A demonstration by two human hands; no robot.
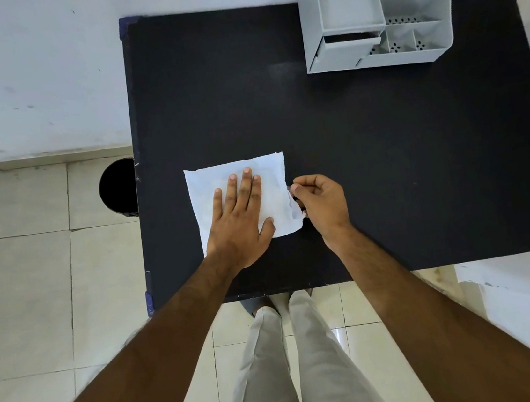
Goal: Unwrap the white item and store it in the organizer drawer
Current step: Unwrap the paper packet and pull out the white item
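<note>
While the left hand (pixel 238 217) lies flat with its fingers spread on the white wrapped item (pixel 250 199), pressing it to the black table (pixel 385 159), the right hand (pixel 320 202) is closed in a pinch on the item's right edge, thumb and fingertips curled together around a lifted, crumpled flap. The item is a thin, roughly square sheet-like packet of white paper or tissue, matte and faintly creased, its far corner slightly peaked and its right border torn-looking and ragged just where the pinch sits; what it holds inside cannot be told. Beyond the pinch and well apart from it, toward the table's far right corner, stands the grey organizer (pixel 377 13), a smooth plastic piece with a tall box section, several open compartments with small perforated floors, and a drawer (pixel 348 48) at its lower left front, pulled partly out. To the far side of the flat hand, off the table's left edge, a round black bin (pixel 118 188) sits on the pale tiled floor (pixel 19 281). The tabletop is matte and dark, with blue corner guards.
</note>
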